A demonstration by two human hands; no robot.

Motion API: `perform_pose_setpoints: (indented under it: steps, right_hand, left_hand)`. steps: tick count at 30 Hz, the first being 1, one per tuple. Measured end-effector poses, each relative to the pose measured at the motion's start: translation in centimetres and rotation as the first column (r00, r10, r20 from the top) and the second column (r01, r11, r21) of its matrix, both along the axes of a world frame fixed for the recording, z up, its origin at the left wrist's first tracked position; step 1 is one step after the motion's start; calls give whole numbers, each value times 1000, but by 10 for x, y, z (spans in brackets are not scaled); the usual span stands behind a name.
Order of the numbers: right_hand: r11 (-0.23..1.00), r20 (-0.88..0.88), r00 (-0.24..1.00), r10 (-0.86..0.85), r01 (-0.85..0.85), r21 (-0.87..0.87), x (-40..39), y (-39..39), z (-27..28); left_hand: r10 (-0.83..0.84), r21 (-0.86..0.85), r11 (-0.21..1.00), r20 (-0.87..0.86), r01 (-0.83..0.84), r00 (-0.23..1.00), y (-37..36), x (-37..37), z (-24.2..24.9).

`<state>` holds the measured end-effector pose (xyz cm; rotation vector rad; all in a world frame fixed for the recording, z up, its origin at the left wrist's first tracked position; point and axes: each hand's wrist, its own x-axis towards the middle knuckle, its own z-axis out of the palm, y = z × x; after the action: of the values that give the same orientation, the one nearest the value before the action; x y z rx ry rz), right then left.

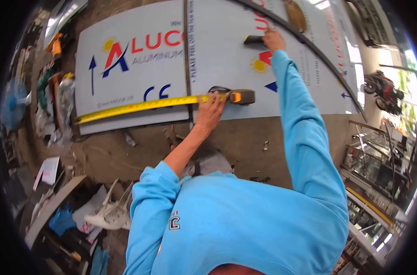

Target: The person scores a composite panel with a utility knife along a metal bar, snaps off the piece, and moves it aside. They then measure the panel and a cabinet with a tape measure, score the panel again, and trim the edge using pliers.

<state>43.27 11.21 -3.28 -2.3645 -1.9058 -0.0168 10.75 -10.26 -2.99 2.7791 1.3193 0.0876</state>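
Left hand (211, 110): sleeve pushed up to the elbow, palm down, fingers pressed together onto the tape (144, 105), pinning the yellow blade flat against the panel (227, 55) just short of the case.

Tape: yellow blade drawn out leftward across two white panels, its far end reaching the left edge of the left panel (130, 68); the dark case (241, 96) with an orange patch lies on the right-hand panel, touching the hand's fingertips.

Right hand (273, 40): arm in a blue sleeve stretched out, fingers closed around a small dark tool (254, 40) held against the upper part of the right-hand panel; what the tool is cannot be told.

Panels: two white sheets lying side by side on the dirt floor (245, 142), a dark seam between them, printed with red and blue lettering and arrows.

Strip (318, 50): a dark curved band arcing over the right-hand panel, passing just beside the right hand.

Surroundings: white plastic chair (110, 213) lower left; motorbike (385, 94) far right.
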Motion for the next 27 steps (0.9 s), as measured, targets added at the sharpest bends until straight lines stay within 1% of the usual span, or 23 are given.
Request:
perform_pose_setpoints:
  steps: [1, 2, 4, 5, 7, 8, 9, 10, 12, 13, 14, 15, 16, 17, 18, 20, 22, 23, 24, 25, 26, 27]
  right_hand:
    - [995, 17, 996, -87, 88, -50, 2, 12, -17]
    - [984, -15, 991, -132, 129, -125, 2, 18, -28]
    - [939, -56, 972, -228, 204, -276, 2, 30, -48]
    - [938, -67, 974, -218, 191, -290, 2, 35, -54]
    - [930, -68, 973, -219, 188, -316, -5, 26, -44]
    - [914, -129, 960, -250, 190, -358, -20, 17, -26]
    - [898, -192, 940, -282, 188, -399, -29, 8, -18]
    - [895, -187, 938, -293, 200, -398, -36, -4, -14]
    - [948, -357, 881, -311, 259, -185, -44, -25, -6]
    - [899, -692, 576, -436, 310, -309, -44, -35, 10]
    - [858, -823, 249, -511, 203, -472, -38, -41, 31]
    - [916, -919, 1, -395, 78, -393, -44, -56, 50]
    - [962, -929, -255, -267, -18, -272, -52, -74, 71]
    - [973, -913, -345, -219, -10, -230, -76, -97, 96]
    - [982, -886, -430, -172, 1, -191, -110, -124, 117]
    - [957, -830, -497, -255, -7, -289, -171, -166, 141]
    - [949, -884, -356, -302, -29, -313, -220, -204, 126]
    - [930, -905, -261, -336, 58, -362, -252, -215, 124]
    - [904, -911, -168, -376, 148, -401, -280, -222, 120]
    - [897, -909, -160, -385, 167, -409, -295, -226, 114]
    - [866, -853, 168, -493, 181, -465, -306, -231, 110]
    - [830, -689, 473, -549, 210, -517, -315, -236, 106]
  left_hand:
    - [-13, 20, 1000, 34, 12, 999, 1, -1, -1]
    - [-23, 35, 999, 65, 21, 998, -2, -3, -3]
    - [-41, 86, 996, 39, 37, 998, -1, -5, -3]
    - [-39, 77, 996, 21, 37, 999, 3, -6, -4]
    - [-73, 111, 991, 29, 70, 997, 2, -5, -5]
    - [-77, 110, 991, 33, 73, 996, 4, -4, -6]
    - [-97, 138, 986, 19, 93, 995, 5, -6, -7]
    - [-123, 165, 979, 8, 120, 992, 5, -7, -7]
    - [-151, 183, 972, 12, 146, 989, 7, -7, -12]
    - [-158, 195, 969, 6, 154, 987, 9, -8, -15]
    - [-165, 192, 969, 19, 158, 986, 11, -10, -15]
    - [-176, 201, 964, -6, 173, 984, 11, -11, -13]
    - [-185, 212, 959, -25, 186, 982, 12, -11, -13]
    - [-189, 208, 961, 1, 185, 982, 13, -10, -14]
    - [-184, 227, 957, -8, 181, 983, 11, -10, -16]
    - [-185, 242, 954, 5, 178, 983, 13, -9, -17]
    - [-237, 222, 945, -44, 240, 971, 13, -9, -19]
    - [-330, 140, 935, -3, 327, 944, 14, -13, -23]
    - [-340, 138, 932, 11, 335, 940, 16, -8, -37]
    - [-275, 245, 922, -130, 300, 952, 15, 6, -61]
    - [-189, 354, 894, -257, 275, 948, 12, 21, -82]
    - [-210, 352, 893, -224, 280, 952, 12, 18, -74]
